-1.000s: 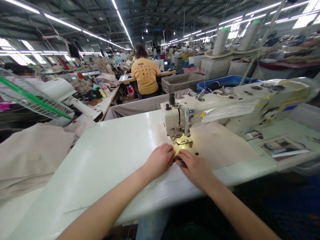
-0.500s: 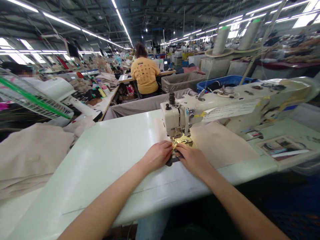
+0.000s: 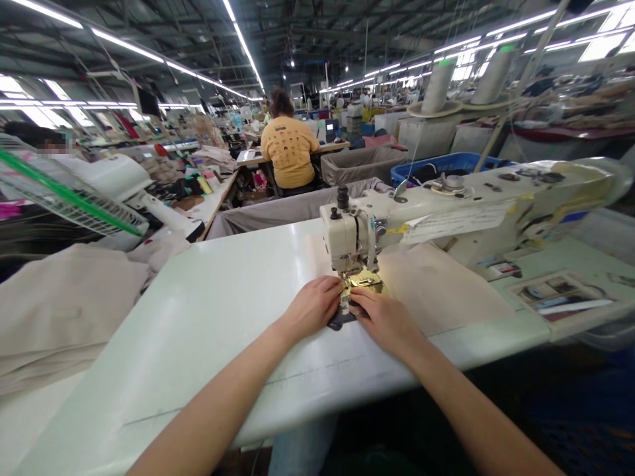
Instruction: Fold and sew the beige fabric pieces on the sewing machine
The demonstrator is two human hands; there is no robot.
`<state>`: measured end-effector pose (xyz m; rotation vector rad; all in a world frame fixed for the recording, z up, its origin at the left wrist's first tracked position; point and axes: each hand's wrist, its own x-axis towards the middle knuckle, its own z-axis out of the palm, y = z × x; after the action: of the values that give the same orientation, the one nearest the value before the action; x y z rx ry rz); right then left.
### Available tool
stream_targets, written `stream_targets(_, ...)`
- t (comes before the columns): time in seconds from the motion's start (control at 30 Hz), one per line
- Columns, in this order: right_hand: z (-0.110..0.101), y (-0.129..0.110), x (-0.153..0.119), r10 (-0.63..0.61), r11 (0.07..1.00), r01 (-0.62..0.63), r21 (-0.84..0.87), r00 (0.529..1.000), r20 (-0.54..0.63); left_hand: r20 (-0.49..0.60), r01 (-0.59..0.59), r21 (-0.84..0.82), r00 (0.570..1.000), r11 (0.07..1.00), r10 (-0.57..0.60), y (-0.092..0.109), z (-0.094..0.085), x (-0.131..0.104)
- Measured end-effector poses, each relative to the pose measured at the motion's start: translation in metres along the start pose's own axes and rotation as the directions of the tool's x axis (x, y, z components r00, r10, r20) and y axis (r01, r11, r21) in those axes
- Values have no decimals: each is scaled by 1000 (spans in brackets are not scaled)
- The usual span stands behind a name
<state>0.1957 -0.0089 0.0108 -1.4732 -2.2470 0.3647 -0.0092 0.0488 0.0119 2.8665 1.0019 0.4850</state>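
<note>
My left hand (image 3: 316,304) rests just left of the needle area of a white sewing machine (image 3: 344,235), its fingers bent and pressed together. My right hand (image 3: 384,317) is close on the other side, fingertips drawn in beside the shiny needle plate (image 3: 366,282). Whatever the fingertips pinch is too small or hidden to make out. A dark flat piece (image 3: 336,324) shows between the hands at the plate's near side. Beige fabric (image 3: 441,284) lies flat under the machine arm, and a strip of it shows left of the machine head.
A pale green table (image 3: 223,317) carries the machine. Beige cloth (image 3: 64,304) is heaped at the left. An accessory tray (image 3: 565,294) lies at the right. Behind stand a grey cloth-lined bin (image 3: 278,215), a blue basket (image 3: 451,162) and thread cones (image 3: 436,86). A person in yellow (image 3: 290,152) sits ahead.
Both hands stay almost in place by the needle. The gap between the fingertips has widened slightly, showing more of the plate and the dark piece. The view has shifted a little.
</note>
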Motion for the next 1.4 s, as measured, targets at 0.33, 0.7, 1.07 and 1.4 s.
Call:
stream_targets(0.33, 4, 4, -4, 7, 1000, -6, 14, 999, -49, 37, 66, 55, 997, 996, -68, -1, -5, -4)
stream_targets(0.7, 4, 5, -5, -6, 1000, 7, 15, 998, -63, 58, -9, 100, 998, 995, 3, -2, -6, -3)
stream_targets(1.07, 6, 6, -4, -10, 1000, 11, 8, 997, -72, 43, 92, 142, 994, 986, -99, -2, -3, -3)
stream_targets(1.4, 7, 6, -5, -6, 1000, 6, 0, 997, -79, 47, 148, 218, 986, 965, -162, 1, -7, -2)
